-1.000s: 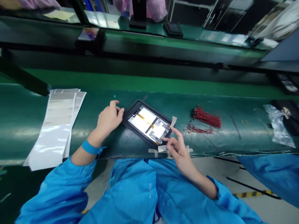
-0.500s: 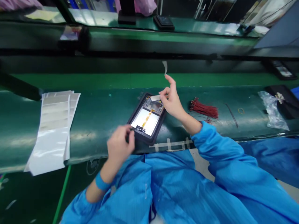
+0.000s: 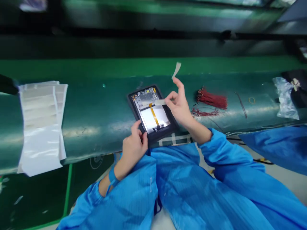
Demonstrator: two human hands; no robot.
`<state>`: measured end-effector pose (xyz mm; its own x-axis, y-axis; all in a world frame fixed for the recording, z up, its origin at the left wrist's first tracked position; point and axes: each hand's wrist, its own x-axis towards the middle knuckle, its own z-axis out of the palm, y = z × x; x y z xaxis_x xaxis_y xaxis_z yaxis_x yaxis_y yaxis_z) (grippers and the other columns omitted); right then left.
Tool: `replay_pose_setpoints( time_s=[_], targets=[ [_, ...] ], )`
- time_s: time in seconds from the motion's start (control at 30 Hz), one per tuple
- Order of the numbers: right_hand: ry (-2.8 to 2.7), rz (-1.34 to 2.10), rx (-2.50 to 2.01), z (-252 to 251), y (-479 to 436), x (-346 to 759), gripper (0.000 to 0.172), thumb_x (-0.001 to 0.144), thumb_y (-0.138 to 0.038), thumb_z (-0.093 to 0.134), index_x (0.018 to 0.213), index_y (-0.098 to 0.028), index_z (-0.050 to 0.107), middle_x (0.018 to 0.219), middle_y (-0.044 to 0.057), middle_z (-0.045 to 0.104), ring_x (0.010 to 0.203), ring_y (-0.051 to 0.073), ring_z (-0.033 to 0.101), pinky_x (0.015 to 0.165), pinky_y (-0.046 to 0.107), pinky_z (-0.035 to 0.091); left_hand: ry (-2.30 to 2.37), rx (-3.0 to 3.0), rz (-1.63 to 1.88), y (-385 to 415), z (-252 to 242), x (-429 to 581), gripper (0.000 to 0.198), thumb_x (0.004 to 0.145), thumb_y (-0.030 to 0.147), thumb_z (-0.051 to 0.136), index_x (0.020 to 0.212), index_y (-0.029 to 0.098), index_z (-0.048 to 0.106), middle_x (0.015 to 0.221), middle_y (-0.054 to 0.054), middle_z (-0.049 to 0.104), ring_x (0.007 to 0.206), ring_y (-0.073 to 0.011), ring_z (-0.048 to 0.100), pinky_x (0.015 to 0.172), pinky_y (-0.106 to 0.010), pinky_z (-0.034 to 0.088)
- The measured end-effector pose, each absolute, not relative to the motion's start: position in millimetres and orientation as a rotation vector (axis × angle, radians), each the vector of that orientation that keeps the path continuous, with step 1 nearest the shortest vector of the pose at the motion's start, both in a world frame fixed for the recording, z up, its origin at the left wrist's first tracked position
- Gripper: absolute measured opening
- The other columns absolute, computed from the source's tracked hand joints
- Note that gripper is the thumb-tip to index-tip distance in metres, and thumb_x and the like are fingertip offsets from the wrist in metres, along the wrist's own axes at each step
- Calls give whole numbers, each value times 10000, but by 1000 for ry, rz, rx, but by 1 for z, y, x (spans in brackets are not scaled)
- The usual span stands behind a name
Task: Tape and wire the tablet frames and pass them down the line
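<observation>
An opened tablet (image 3: 157,118) lies in a black frame on the green bench, its top end tilted left. Inside show a circuit board, a white panel and an orange flex cable (image 3: 154,115). My left hand (image 3: 134,142) holds the frame's lower left edge between thumb and fingers. Over the tablet, my right hand (image 3: 178,103) pinches a pale strip of tape (image 3: 160,102) between thumb and a finger. Whether that strip touches the tablet I cannot tell. A second pale strip (image 3: 177,69) sticks up from the raised index fingertip of this hand.
Sheets of pale labels or tape (image 3: 42,124) lie at the left, overhanging the bench edge. To the right are bundled red wires (image 3: 212,98), a dark tie (image 3: 240,105), a yellow rubber band (image 3: 251,100) and a clear plastic bag (image 3: 285,97). White tape marks (image 3: 174,139) line the front edge.
The tablet has turned counterclockwise, its top end swinging left. My left hand has closed on its frame. The pinched strip now lies over the tablet's middle, and the camera view has tipped downward.
</observation>
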<state>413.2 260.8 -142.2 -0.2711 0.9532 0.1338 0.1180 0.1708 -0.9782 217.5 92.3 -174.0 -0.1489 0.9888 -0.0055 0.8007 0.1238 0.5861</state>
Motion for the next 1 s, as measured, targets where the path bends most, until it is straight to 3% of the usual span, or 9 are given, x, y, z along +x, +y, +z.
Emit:
replay_pose_setpoints(
  time_s=[0.1, 0.2, 0.33, 0.47, 0.77, 1.0],
  targets=[
    [-1692, 1182, -1110, -122, 243, 424, 907, 956, -457, 745, 1672, -352, 198, 977, -13, 706, 724, 155, 604, 677, 298, 546, 2047, 1685, 724, 90, -175, 217, 627, 991, 343, 606, 1550, 162, 389, 810, 10, 689, 612, -189, 644, 609, -299, 432],
    [-1737, 1241, -1175, -113, 216, 435, 911, 968, -409, 731, 1686, -361, 172, 951, -21, 704, 640, 135, 552, 590, 283, 518, 2017, 1741, 912, 89, -178, 211, 552, 983, 284, 639, 1491, 153, 467, 926, -29, 695, 730, -184, 647, 661, -294, 471],
    [-1757, 1351, -1235, -126, 190, 438, 945, 965, -316, 704, 1718, -367, 136, 806, -53, 644, 568, 144, 501, 545, 312, 488, 1878, 2019, 1200, 89, -181, 211, 393, 976, 214, 648, 1358, 143, 593, 1178, -144, 671, 1084, -276, 639, 917, -390, 544],
    [-1796, 1347, -1258, -141, 179, 426, 935, 982, -302, 674, 1729, -358, 114, 816, -44, 675, 557, 151, 518, 554, 323, 497, 1787, 2156, 1294, 92, -185, 215, 354, 937, 167, 684, 1290, 183, 659, 1302, -162, 621, 1231, -326, 578, 1081, -504, 496],
    [-1870, 1205, -1327, -146, 175, 415, 887, 988, -285, 645, 1729, -350, 163, 795, -40, 671, 578, 177, 528, 652, 374, 540, 1734, 2229, 1220, 93, -196, 212, 297, 922, 178, 701, 1213, 219, 743, 1392, -164, 591, 1310, -369, 535, 1109, -587, 457],
    [-1904, 1178, -1340, -147, 175, 415, 840, 1016, -343, 638, 1722, -363, 184, 799, -33, 651, 583, 176, 531, 660, 377, 552, 1673, 2295, 1060, 92, -195, 212, 446, 933, 197, 706, 1362, 318, 733, 1546, -138, 514, 1430, -390, 450, 1168, -623, 428]
  ],
)
